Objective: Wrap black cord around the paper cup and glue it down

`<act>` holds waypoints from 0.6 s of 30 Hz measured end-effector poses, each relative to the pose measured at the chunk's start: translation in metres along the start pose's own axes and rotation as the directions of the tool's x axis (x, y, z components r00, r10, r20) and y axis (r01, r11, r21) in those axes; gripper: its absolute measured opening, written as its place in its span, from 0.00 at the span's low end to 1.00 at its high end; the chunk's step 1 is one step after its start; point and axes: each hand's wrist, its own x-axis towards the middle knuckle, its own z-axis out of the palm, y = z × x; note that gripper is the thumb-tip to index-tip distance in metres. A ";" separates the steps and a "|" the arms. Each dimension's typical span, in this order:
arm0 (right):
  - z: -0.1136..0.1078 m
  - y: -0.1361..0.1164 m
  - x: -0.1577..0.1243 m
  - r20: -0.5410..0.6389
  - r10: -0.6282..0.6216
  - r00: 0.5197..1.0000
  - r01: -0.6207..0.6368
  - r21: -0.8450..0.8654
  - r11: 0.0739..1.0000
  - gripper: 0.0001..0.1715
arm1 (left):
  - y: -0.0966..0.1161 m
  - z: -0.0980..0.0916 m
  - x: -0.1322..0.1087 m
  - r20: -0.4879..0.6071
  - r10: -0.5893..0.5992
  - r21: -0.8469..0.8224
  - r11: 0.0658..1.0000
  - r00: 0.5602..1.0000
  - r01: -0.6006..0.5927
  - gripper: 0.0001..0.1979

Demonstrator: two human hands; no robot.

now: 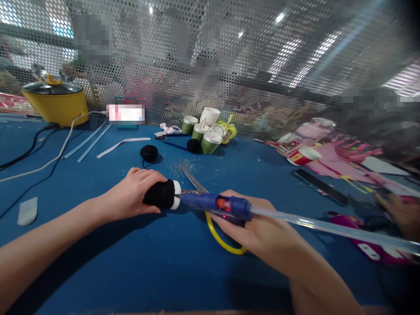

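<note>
My left hand point(133, 192) is wrapped round a small cup covered in black yarn point(160, 194), held on its side with the white rim facing right. My right hand point(252, 227) grips a blue hot glue gun point(216, 203) whose nozzle touches the cup's rim. A clear glue stick point(328, 227) juts from the gun's back toward the right. Scissors with yellow handles point(210, 210) lie on the blue table point(131, 262) under the gun.
A black yarn ball point(148, 152) and several green-wrapped cups point(205, 133) sit further back. A yellow pot point(54, 101) with cables stands at far left. Pink paper shapes point(344, 162) and another person's hand point(398, 214) are at right. Perforated mesh point(229, 57) walls the back.
</note>
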 end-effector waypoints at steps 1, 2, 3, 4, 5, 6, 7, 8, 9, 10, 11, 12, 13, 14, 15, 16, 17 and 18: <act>0.000 -0.001 0.000 -0.005 -0.011 1.000 0.011 -0.003 1.000 0.07 | 0.000 0.000 0.000 -0.002 0.002 0.000 1.000 1.000 -0.002 0.24; 0.000 -0.002 0.000 -0.006 -0.019 1.000 0.019 -0.004 1.000 0.07 | -0.001 0.000 0.000 -0.004 0.003 0.000 1.000 1.000 -0.003 0.24; 0.000 -0.002 0.000 -0.005 -0.022 1.000 0.022 -0.005 1.000 0.06 | -0.001 0.001 -0.001 -0.005 0.002 0.001 1.000 1.000 -0.002 0.24; 0.000 -0.003 0.000 -0.007 -0.020 1.000 0.020 -0.005 1.000 0.06 | -0.001 0.001 -0.001 -0.006 0.000 0.001 1.000 1.000 0.000 0.24; 0.000 -0.003 0.000 -0.011 -0.014 1.000 0.014 -0.006 1.000 0.06 | -0.001 0.001 -0.001 -0.007 0.000 0.001 1.000 1.000 0.000 0.24; 0.000 -0.002 0.000 -0.010 0.000 1.000 0.000 -0.009 1.000 0.07 | -0.001 0.001 -0.001 -0.009 0.000 0.001 1.000 1.000 0.000 0.24; 0.000 -0.002 0.000 -0.011 0.016 1.000 -0.016 -0.011 1.000 0.08 | -0.001 0.002 -0.001 -0.010 0.002 0.002 1.000 1.000 -0.002 0.24; 0.000 -0.001 0.000 -0.011 0.029 1.000 -0.029 -0.011 1.000 0.08 | 0.000 0.002 -0.001 -0.011 0.005 0.004 1.000 1.000 -0.005 0.24; 0.000 0.000 0.001 -0.013 0.036 0.999 -0.037 -0.008 0.999 0.08 | 0.000 0.002 -0.001 -0.012 0.008 0.007 1.000 1.000 -0.008 0.25; 0.000 0.001 0.001 -0.012 0.041 0.999 -0.041 -0.005 0.999 0.08 | 0.001 0.002 -0.001 -0.013 0.011 0.012 1.000 1.000 -0.011 0.25; 0.000 0.002 0.002 -0.014 0.043 0.999 -0.043 -0.003 0.999 0.08 | 0.002 0.002 0.000 -0.013 0.014 0.018 1.000 1.000 -0.014 0.24; 0.000 0.002 0.002 -0.018 0.042 0.999 -0.042 -0.002 0.999 0.08 | 0.002 0.002 0.000 -0.013 0.020 0.024 1.000 1.000 -0.019 0.24; 0.000 0.002 0.003 -0.027 0.042 0.999 -0.042 -0.003 0.999 0.08 | 0.003 0.002 0.000 -0.014 0.026 0.031 0.999 1.000 -0.026 0.24; 0.000 0.002 0.003 -0.037 0.042 0.998 -0.042 -0.004 0.999 0.08 | 0.003 0.002 0.000 -0.016 0.033 0.038 0.999 0.999 -0.032 0.24; 0.000 0.002 0.004 -0.047 0.039 0.998 -0.040 -0.008 0.999 0.09 | 0.003 0.002 -0.001 -0.019 0.041 0.047 0.998 0.999 -0.040 0.24; 0.000 0.002 0.005 -0.056 0.031 0.998 -0.032 -0.020 0.999 0.09 | 0.004 0.003 -0.001 -0.022 0.051 0.055 0.997 0.998 -0.049 0.23; 0.000 0.002 0.006 -0.059 0.017 0.998 -0.019 -0.035 0.999 0.09 | 0.004 0.003 -0.001 -0.024 0.061 0.063 0.996 0.998 -0.060 0.23; 0.000 0.002 0.007 -0.059 0.002 0.998 -0.005 -0.054 0.999 0.09 | 0.004 0.003 -0.001 -0.028 0.068 0.070 0.995 0.997 -0.066 0.23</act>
